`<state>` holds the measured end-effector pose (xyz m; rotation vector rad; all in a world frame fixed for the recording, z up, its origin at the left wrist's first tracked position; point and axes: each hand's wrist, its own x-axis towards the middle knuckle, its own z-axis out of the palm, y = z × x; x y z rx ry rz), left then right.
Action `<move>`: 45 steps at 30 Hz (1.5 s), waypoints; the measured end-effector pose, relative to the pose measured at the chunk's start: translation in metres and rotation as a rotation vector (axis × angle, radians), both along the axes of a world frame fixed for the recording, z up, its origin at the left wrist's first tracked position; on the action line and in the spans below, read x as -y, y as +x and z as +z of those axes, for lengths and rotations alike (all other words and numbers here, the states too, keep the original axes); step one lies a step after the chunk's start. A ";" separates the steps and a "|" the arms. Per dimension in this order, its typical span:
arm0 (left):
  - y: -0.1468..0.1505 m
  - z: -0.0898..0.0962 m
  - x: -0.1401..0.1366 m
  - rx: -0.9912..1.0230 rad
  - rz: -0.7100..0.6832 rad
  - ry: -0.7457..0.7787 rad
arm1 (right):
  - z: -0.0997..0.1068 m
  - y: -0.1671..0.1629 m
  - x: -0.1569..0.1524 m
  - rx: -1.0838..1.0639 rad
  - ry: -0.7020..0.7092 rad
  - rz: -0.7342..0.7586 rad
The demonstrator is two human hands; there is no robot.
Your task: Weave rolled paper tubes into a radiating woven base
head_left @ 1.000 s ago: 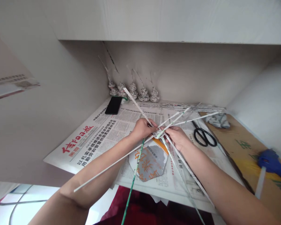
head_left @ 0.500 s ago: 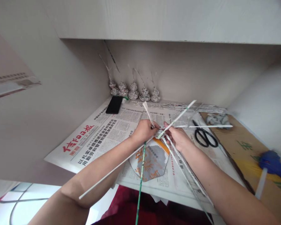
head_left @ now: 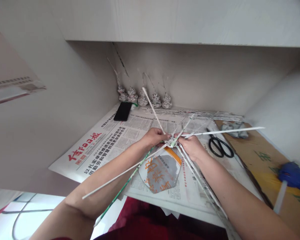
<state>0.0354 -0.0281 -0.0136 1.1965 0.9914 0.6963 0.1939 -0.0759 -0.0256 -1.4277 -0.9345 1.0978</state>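
A newspaper sheet [head_left: 110, 143] with red and black print covers the left of the tabletop. A dark phone [head_left: 123, 111] lies flat at its far edge. Behind that, five gourd-shaped woven pieces [head_left: 167, 101] stand in a row near the far wall [head_left: 215, 76]. To the right, black-handled scissors [head_left: 220, 147] rest just beside a brown cardboard piece [head_left: 242, 150], which carries a crumpled grey wad [head_left: 240, 134] at its far end and a blue glue gun [head_left: 291, 171] nearer.
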 end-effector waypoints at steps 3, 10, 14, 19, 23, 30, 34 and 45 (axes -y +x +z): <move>0.001 -0.001 0.001 0.019 0.010 0.004 | -0.001 0.005 0.000 0.152 0.045 0.021; 0.001 -0.005 -0.003 -0.011 0.037 0.081 | 0.001 0.021 0.000 0.450 0.141 0.083; 0.001 -0.003 -0.002 -0.005 0.026 0.054 | -0.001 0.019 -0.002 0.418 0.146 0.023; 0.001 -0.005 -0.004 0.032 0.031 0.003 | 0.003 0.017 -0.003 0.341 0.235 0.059; 0.001 -0.007 -0.006 0.058 0.050 -0.056 | 0.010 0.018 -0.002 0.439 0.320 0.071; 0.001 0.002 -0.004 0.097 0.115 -0.045 | 0.007 0.014 -0.004 0.104 0.155 0.034; 0.000 0.001 -0.007 0.049 0.157 0.070 | 0.015 0.007 -0.002 -0.261 -0.147 0.064; 0.003 -0.011 -0.006 0.040 0.131 0.189 | 0.015 -0.004 0.003 -0.232 -0.196 0.032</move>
